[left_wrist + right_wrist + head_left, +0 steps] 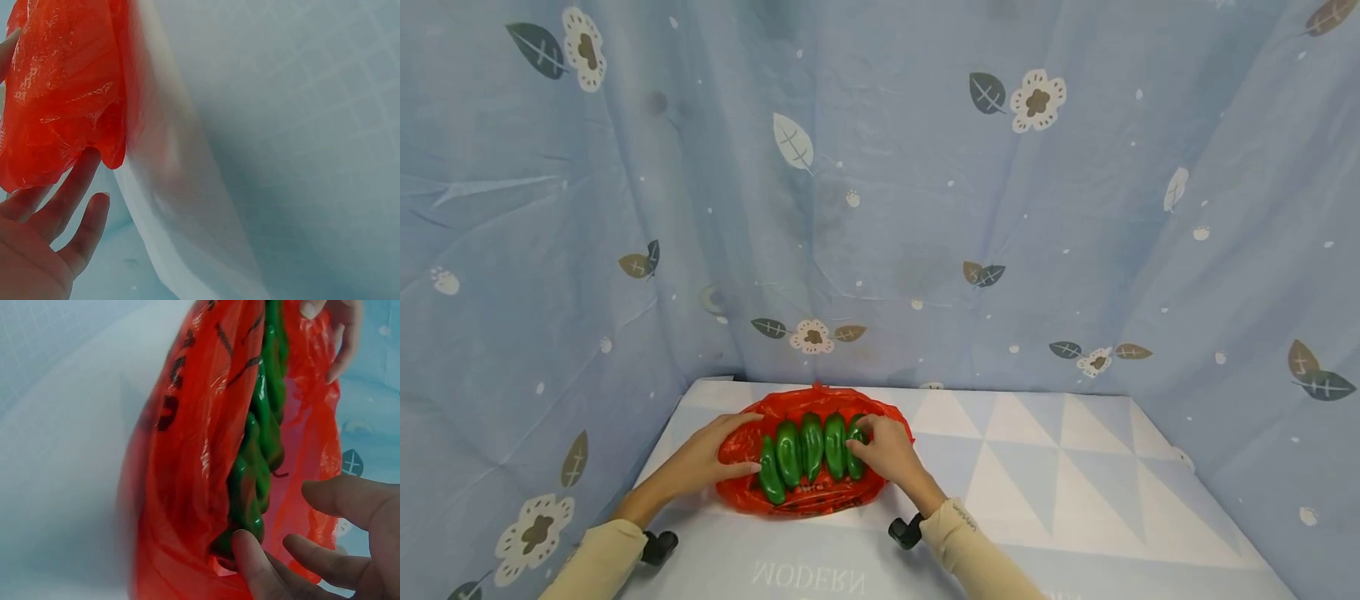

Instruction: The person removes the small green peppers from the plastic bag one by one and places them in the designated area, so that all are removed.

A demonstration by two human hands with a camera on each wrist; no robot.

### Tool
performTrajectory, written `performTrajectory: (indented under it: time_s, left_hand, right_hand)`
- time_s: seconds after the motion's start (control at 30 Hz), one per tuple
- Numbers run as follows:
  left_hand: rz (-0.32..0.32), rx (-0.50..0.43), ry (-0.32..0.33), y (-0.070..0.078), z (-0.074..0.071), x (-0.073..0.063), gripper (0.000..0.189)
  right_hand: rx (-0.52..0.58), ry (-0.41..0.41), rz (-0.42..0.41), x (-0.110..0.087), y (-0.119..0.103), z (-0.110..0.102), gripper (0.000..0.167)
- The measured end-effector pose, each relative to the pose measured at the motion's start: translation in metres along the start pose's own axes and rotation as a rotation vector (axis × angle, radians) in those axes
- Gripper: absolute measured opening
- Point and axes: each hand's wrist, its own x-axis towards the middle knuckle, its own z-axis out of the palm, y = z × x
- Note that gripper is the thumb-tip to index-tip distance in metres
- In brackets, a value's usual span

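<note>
Several glossy green peppers (812, 446) lie side by side in a row on a spread red plastic bag (805, 503). My left hand (706, 454) is at the bag's left side, thumb and fingers spread apart, a thumb tip close by the leftmost pepper (771, 471). In the left wrist view its fingers (74, 187) reach the bag's edge. My right hand (887, 450) is over the rightmost pepper (857, 465), partly hiding it. In the right wrist view one digit touches the end of that pepper (247, 515), while the other fingers (337, 497) are spread apart from it.
The bag lies on a table with a white and pale blue triangle-patterned cover (1022, 475), near its far left part. A blue curtain (880, 208) with leaves and flowers hangs behind and along both sides. Black wrist devices (659, 547) show below both hands.
</note>
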Motion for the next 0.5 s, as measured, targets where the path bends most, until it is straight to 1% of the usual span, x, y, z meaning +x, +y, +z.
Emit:
performTrajectory:
  time_s: [0.17, 0.33, 0.5]
  left_hand:
    - [0.005, -0.005, 0.004, -0.001, 0.001, -0.001, 0.08]
    - [-0.003, -0.013, -0.007, 0.0, 0.001, -0.001, 0.081]
    - [-0.009, 0.001, -0.007, 0.003, 0.0, 0.0, 0.081]
  right_hand:
    - [-0.023, 0.008, 0.008, 0.0, 0.001, 0.004, 0.039]
    - [-0.04, 0.003, 0.052, 0.002, 0.005, 0.008, 0.047]
    - [-0.097, -0.011, 0.073, 0.006, 0.006, 0.015, 0.054]
